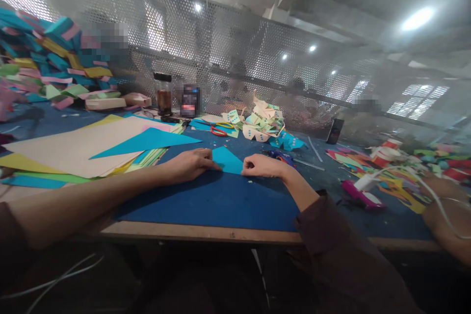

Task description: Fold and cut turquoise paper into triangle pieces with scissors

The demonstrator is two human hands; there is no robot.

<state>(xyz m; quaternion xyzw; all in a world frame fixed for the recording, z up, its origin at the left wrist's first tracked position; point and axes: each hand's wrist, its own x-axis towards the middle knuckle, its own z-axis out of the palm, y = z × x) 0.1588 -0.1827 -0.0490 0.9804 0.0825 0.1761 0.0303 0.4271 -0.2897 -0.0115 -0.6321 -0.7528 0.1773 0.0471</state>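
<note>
A small bright blue sheet of folded paper (227, 159) lies on the dark blue tabletop in front of me, its point facing away. My left hand (193, 163) is closed at the paper's left side, with fingers curled and a fingertip pressing on its lower left corner. At the opposite corner, my right hand (262, 165) is closed, thumb and fingers pressed together on the paper's edge. The hands hide both side corners. Left of my hands, a larger blue paper triangle (149, 142) rests on a stack of coloured sheets (84, 149).
Behind the paper are scissors (220, 130) and a basket of folded paper pieces (263, 125). A jar (163, 94) and a phone stand farther back. Folded paper pieces (61, 59) are piled at left. A magenta object (362, 195) and another person's arm (447, 211) are at right.
</note>
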